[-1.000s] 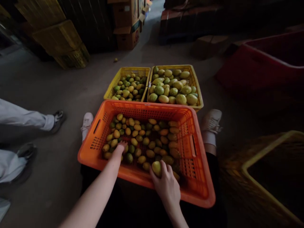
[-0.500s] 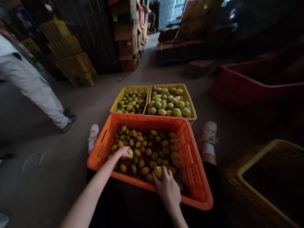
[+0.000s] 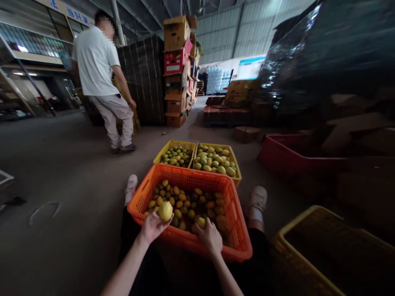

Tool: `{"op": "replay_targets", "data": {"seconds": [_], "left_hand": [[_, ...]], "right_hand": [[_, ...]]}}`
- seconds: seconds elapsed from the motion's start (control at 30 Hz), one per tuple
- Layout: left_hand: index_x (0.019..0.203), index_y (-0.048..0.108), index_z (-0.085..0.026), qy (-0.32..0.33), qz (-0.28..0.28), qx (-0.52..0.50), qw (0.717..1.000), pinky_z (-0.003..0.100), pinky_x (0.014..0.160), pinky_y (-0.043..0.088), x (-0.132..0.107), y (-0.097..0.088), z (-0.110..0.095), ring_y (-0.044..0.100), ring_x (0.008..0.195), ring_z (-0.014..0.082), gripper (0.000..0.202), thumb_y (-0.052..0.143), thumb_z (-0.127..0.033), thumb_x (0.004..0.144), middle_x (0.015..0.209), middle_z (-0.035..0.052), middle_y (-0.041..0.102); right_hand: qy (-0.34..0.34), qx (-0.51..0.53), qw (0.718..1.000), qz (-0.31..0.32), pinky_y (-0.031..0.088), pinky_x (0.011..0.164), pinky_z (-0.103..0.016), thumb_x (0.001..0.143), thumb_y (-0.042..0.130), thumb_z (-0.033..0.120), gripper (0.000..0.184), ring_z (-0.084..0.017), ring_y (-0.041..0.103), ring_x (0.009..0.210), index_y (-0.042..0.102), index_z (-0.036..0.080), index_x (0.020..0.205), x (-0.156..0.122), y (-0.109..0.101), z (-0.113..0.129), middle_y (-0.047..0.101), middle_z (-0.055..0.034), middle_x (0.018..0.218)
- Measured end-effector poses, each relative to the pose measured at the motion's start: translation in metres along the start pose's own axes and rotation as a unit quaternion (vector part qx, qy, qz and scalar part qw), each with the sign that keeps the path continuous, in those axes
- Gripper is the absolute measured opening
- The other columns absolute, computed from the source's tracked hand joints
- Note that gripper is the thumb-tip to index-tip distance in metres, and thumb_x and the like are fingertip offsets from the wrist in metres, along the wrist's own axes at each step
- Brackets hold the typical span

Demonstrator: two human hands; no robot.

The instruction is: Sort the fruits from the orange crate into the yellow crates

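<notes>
An orange perforated crate (image 3: pixel 243 230) stands between my legs, with many oval yellow, orange and green fruits (image 3: pixel 182 197) in it; they look like small mangoes. My left hand (image 3: pixel 153 226), palm up over the crate's near left rim, holds a pale yellow fruit (image 3: pixel 166 211) raised above the others. Low at the crate's near side, my right hand (image 3: pixel 211 238) has its fingers around a yellow-green fruit (image 3: pixel 201 223). The far fingers of that hand are partly hidden.
Two yellow crates of similar fruit, a left one (image 3: pixel 157 155) and a right one (image 3: pixel 238 174), sit beyond the orange crate. A yellow crate (image 3: pixel 284 234) lies at right, a red bin (image 3: pixel 271 152) behind it. Another person (image 3: pixel 95 65) stands at left near stacked cartons (image 3: pixel 175 84).
My left hand has turned palm up and lifted a fruit toward me. My right hand stays low with its fruit. The view has tilted up, showing more of the other person.
</notes>
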State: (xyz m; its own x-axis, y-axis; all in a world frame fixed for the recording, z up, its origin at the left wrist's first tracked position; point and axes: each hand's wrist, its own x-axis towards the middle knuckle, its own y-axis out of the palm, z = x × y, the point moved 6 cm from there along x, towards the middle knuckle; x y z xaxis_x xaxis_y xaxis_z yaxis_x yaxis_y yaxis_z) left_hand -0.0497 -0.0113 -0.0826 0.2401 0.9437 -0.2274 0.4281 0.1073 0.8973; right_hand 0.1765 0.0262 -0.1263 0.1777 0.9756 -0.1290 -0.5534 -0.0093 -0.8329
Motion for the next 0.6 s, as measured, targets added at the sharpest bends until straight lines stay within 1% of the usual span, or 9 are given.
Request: {"op": "replay_targets", "data": {"seconds": [0.07,0.1,0.2,0.3,0.33,0.43,0.5,0.53,0.6], "left_hand": [[0.128,0.049,-0.013,-0.021,0.003,-0.007,1.000,0.036,0.083,0.049,0.003,0.004,0.004,0.063,0.097,0.0246,0.063,0.051,-0.006,0.065,0.102,0.0122,0.067],[0.127,0.049,-0.012,-0.032,0.001,-0.014,0.999,0.036,0.082,0.050,0.005,0.007,0.007,0.063,0.096,0.0248,0.060,0.052,-0.007,0.068,0.102,0.0127,0.066],[0.118,0.054,-0.009,-0.036,-0.048,-0.042,0.997,0.032,0.073,0.053,0.012,0.014,0.017,0.065,0.088,0.0229,0.040,0.055,-0.020,0.079,0.095,0.0139,0.067],[0.104,0.058,-0.009,-0.033,-0.108,-0.062,0.992,0.022,0.054,0.051,0.017,0.020,0.026,0.064,0.066,0.0153,0.029,0.056,-0.029,0.084,0.081,0.0112,0.067],[0.103,0.059,-0.009,-0.028,-0.114,-0.063,0.991,0.019,0.046,0.048,0.017,0.023,0.028,0.060,0.056,0.0121,0.029,0.054,-0.032,0.085,0.077,0.0101,0.066],[0.108,0.059,-0.011,0.005,-0.093,-0.044,0.995,0.014,0.030,0.032,0.016,0.034,0.026,0.046,0.039,0.0061,0.034,0.049,-0.036,0.087,0.074,0.0081,0.066],[0.115,0.058,-0.015,0.017,-0.089,-0.026,0.996,0.015,0.031,0.035,0.011,0.037,0.025,0.050,0.041,0.0073,0.035,0.047,-0.034,0.088,0.078,0.0070,0.067],[0.118,0.057,-0.018,0.020,-0.091,-0.023,0.995,0.017,0.036,0.042,0.008,0.038,0.025,0.056,0.047,0.0093,0.034,0.047,-0.033,0.089,0.083,0.0065,0.068],[0.119,0.056,-0.022,0.029,-0.094,-0.028,0.995,0.024,0.053,0.054,0.000,0.040,0.026,0.065,0.066,0.0144,0.032,0.047,-0.032,0.090,0.093,0.0053,0.068]], "right_hand": [[0.008,0.126,0.992,-0.023,0.045,0.068,-0.033,0.072,0.056,0.054,0.042,-0.027,0.065,0.085,0.060,0.020,0.097,0.004,-0.005,-0.005,0.067,-0.0083,0.088],[0.026,0.210,0.977,-0.036,0.045,0.068,-0.033,0.066,0.060,0.057,0.044,-0.028,0.064,0.084,0.062,0.021,0.092,0.006,-0.008,-0.009,0.067,-0.0064,0.081],[0.092,0.417,0.902,-0.066,0.046,0.066,-0.033,0.053,0.066,0.063,0.054,-0.028,0.062,0.080,0.064,0.019,0.084,0.009,-0.018,-0.017,0.065,-0.0042,0.071],[0.092,0.505,0.856,-0.064,0.048,0.058,-0.030,0.057,0.058,0.068,0.059,-0.023,0.061,0.075,0.062,0.018,0.088,0.004,-0.029,-0.005,0.064,-0.0029,0.075],[0.090,0.540,0.835,-0.055,0.047,0.055,-0.028,0.058,0.059,0.067,0.057,-0.021,0.061,0.073,0.062,0.019,0.090,0.000,-0.032,0.001,0.064,-0.0020,0.077],[0.075,0.676,0.733,-0.011,0.046,0.053,-0.024,0.054,0.073,0.052,0.050,-0.017,0.059,0.073,0.061,0.023,0.093,-0.019,-0.038,0.024,0.064,-0.0005,0.084],[0.067,0.718,0.693,0.007,0.045,0.052,-0.024,0.053,0.076,0.046,0.045,-0.017,0.059,0.072,0.063,0.024,0.091,-0.032,-0.043,0.034,0.065,-0.0009,0.084],[0.063,0.729,0.682,0.018,0.045,0.052,-0.024,0.053,0.077,0.044,0.044,-0.016,0.058,0.071,0.064,0.023,0.090,-0.038,-0.045,0.038,0.065,-0.0012,0.084],[0.057,0.735,0.675,0.033,0.043,0.051,-0.023,0.053,0.078,0.042,0.043,-0.016,0.057,0.069,0.065,0.021,0.089,-0.048,-0.047,0.042,0.066,-0.0019,0.082]]}}
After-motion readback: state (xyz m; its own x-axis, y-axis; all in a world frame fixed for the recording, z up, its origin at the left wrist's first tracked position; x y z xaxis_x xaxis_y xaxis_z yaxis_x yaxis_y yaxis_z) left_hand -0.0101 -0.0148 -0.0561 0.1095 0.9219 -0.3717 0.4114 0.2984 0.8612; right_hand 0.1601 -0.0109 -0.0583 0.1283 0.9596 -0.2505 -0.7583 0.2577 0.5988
